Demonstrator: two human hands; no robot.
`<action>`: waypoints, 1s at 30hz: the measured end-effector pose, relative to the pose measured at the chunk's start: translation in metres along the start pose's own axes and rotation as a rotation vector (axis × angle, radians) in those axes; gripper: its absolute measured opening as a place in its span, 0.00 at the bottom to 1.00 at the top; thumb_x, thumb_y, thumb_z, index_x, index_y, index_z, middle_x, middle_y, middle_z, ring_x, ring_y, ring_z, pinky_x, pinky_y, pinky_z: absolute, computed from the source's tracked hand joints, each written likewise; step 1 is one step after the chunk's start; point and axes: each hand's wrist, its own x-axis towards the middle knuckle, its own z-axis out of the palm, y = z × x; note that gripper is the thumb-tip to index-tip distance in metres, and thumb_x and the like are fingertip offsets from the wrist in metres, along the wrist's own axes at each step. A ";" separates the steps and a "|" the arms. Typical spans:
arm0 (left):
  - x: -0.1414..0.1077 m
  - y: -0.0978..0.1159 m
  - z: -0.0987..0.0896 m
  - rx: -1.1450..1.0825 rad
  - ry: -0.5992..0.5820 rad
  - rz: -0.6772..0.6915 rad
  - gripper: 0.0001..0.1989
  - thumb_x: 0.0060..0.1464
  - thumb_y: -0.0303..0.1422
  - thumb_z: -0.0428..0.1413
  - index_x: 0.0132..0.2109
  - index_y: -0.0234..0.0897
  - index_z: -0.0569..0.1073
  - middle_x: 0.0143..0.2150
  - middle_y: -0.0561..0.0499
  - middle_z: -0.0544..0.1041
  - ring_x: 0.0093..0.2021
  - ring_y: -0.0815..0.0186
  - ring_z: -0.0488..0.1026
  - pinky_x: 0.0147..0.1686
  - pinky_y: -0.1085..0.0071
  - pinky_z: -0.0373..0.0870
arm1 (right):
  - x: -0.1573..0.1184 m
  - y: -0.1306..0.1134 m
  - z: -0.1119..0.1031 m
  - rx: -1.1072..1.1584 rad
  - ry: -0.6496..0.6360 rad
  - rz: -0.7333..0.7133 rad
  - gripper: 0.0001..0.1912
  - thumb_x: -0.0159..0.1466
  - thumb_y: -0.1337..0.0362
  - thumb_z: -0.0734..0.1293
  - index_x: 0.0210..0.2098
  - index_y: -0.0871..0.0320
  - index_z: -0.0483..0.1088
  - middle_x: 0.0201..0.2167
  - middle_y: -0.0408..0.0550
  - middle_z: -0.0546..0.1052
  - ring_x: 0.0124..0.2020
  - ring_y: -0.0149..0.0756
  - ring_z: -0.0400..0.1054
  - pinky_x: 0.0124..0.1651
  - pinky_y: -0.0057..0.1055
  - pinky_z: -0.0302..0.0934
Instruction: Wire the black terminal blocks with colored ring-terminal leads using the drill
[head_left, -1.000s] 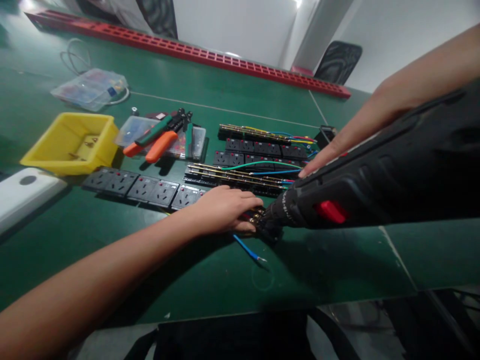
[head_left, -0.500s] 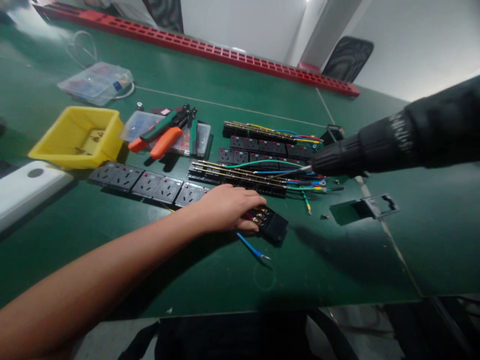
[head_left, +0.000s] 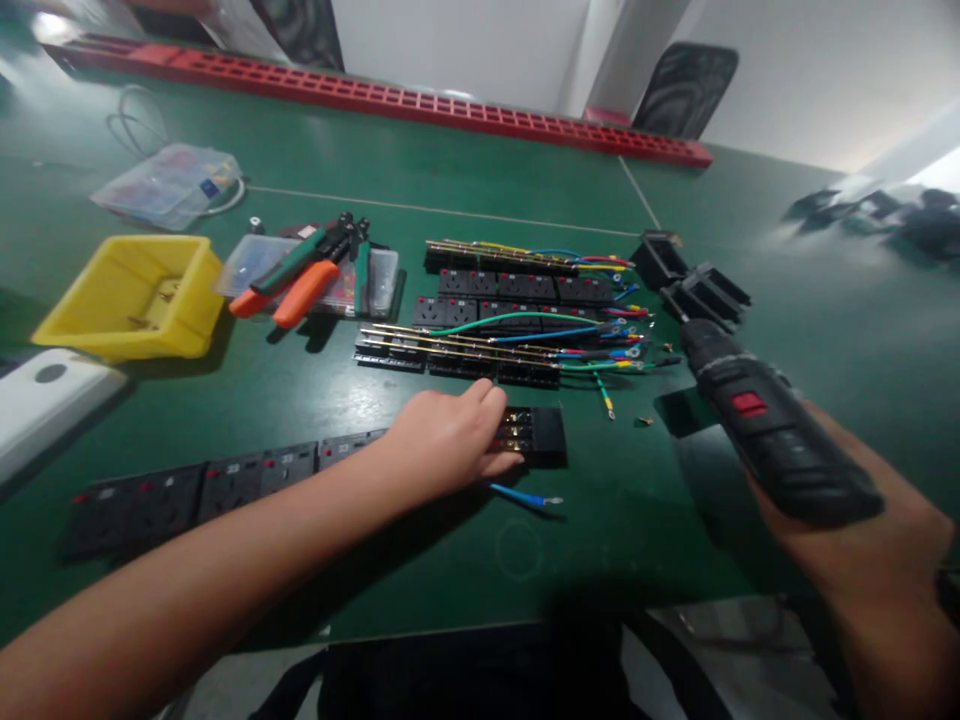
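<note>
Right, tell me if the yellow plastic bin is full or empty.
Neither: the yellow plastic bin stands upright, its top open, with a few small brass-coloured pieces on its floor, part of which is hidden.

I get a soft, dimmish feed: pale glare washes the green table [head_left: 480, 575] at far left, shadow pools right of the yellow bin [head_left: 176, 338], and far-right black shapes [head_left: 919, 225] smear.

The left grip [head_left: 450, 435] hides part of the socket strip [head_left: 234, 482]; the white object [head_left: 64, 402] (kind unclear) is cut off at left.
</note>
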 end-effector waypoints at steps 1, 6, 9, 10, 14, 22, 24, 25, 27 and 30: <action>-0.001 0.001 -0.001 -0.016 -0.012 -0.005 0.24 0.61 0.54 0.52 0.49 0.37 0.68 0.44 0.46 0.77 0.31 0.58 0.78 0.25 0.66 0.65 | -0.008 -0.002 0.003 -0.006 0.022 -0.079 0.31 0.65 0.50 0.64 0.64 0.56 0.68 0.53 0.54 0.78 0.47 0.47 0.78 0.41 0.35 0.70; -0.013 -0.018 -0.015 -0.247 -0.042 0.117 0.35 0.62 0.48 0.54 0.68 0.34 0.57 0.61 0.40 0.72 0.57 0.54 0.75 0.54 0.59 0.72 | -0.036 -0.009 0.012 -0.081 -0.017 -0.237 0.27 0.66 0.59 0.63 0.63 0.60 0.66 0.54 0.54 0.78 0.39 0.45 0.77 0.35 0.36 0.65; -0.021 -0.033 -0.020 -0.300 -0.071 0.031 0.21 0.64 0.39 0.50 0.61 0.38 0.66 0.55 0.44 0.77 0.53 0.57 0.76 0.52 0.61 0.72 | -0.042 -0.013 0.014 -0.166 -0.189 -0.244 0.27 0.67 0.63 0.62 0.64 0.62 0.63 0.56 0.56 0.76 0.38 0.47 0.75 0.34 0.40 0.63; -0.022 -0.036 -0.020 -0.294 -0.083 0.000 0.17 0.64 0.37 0.49 0.56 0.39 0.69 0.50 0.46 0.79 0.49 0.58 0.77 0.48 0.61 0.72 | -0.043 -0.014 0.014 -0.191 -0.250 -0.245 0.27 0.67 0.63 0.61 0.64 0.63 0.62 0.57 0.57 0.75 0.38 0.48 0.74 0.34 0.41 0.63; -0.022 -0.034 -0.012 -0.253 -0.090 -0.003 0.10 0.64 0.37 0.49 0.48 0.41 0.71 0.41 0.49 0.80 0.40 0.59 0.77 0.39 0.64 0.69 | -0.038 -0.017 0.015 -0.245 -0.356 -0.258 0.31 0.65 0.63 0.62 0.66 0.65 0.59 0.62 0.58 0.71 0.39 0.52 0.71 0.35 0.44 0.65; -0.029 -0.040 -0.010 -0.258 -0.066 -0.002 0.11 0.66 0.37 0.47 0.46 0.42 0.73 0.42 0.50 0.78 0.41 0.60 0.75 0.41 0.64 0.69 | -0.029 0.012 0.024 -0.025 -0.516 -0.404 0.44 0.63 0.69 0.61 0.74 0.64 0.38 0.65 0.71 0.63 0.56 0.65 0.68 0.52 0.55 0.68; -0.036 -0.048 -0.014 -0.264 -0.072 -0.002 0.11 0.66 0.38 0.47 0.47 0.42 0.72 0.43 0.50 0.77 0.42 0.61 0.74 0.42 0.64 0.70 | -0.026 0.017 0.020 0.033 -0.498 -0.422 0.45 0.63 0.72 0.60 0.75 0.62 0.37 0.66 0.70 0.63 0.60 0.62 0.66 0.57 0.54 0.66; -0.041 -0.052 -0.015 -0.259 -0.082 0.006 0.12 0.66 0.40 0.47 0.48 0.42 0.72 0.44 0.49 0.77 0.43 0.60 0.74 0.44 0.63 0.70 | -0.023 0.017 0.016 0.077 -0.486 -0.429 0.44 0.63 0.72 0.59 0.75 0.60 0.38 0.66 0.69 0.63 0.62 0.61 0.65 0.59 0.54 0.65; -0.052 -0.057 -0.015 -0.242 -0.102 0.026 0.16 0.65 0.45 0.49 0.53 0.43 0.71 0.49 0.48 0.76 0.48 0.58 0.74 0.50 0.59 0.70 | -0.014 0.009 0.001 0.182 -0.457 -0.439 0.41 0.63 0.72 0.59 0.73 0.55 0.44 0.63 0.66 0.66 0.60 0.60 0.66 0.58 0.55 0.64; -0.067 -0.058 -0.013 -0.233 -0.124 0.020 0.30 0.59 0.54 0.56 0.62 0.44 0.66 0.58 0.45 0.73 0.55 0.53 0.72 0.56 0.53 0.69 | 0.000 -0.024 -0.022 0.318 -0.354 -0.330 0.29 0.64 0.70 0.60 0.63 0.46 0.60 0.54 0.57 0.71 0.55 0.58 0.68 0.57 0.57 0.62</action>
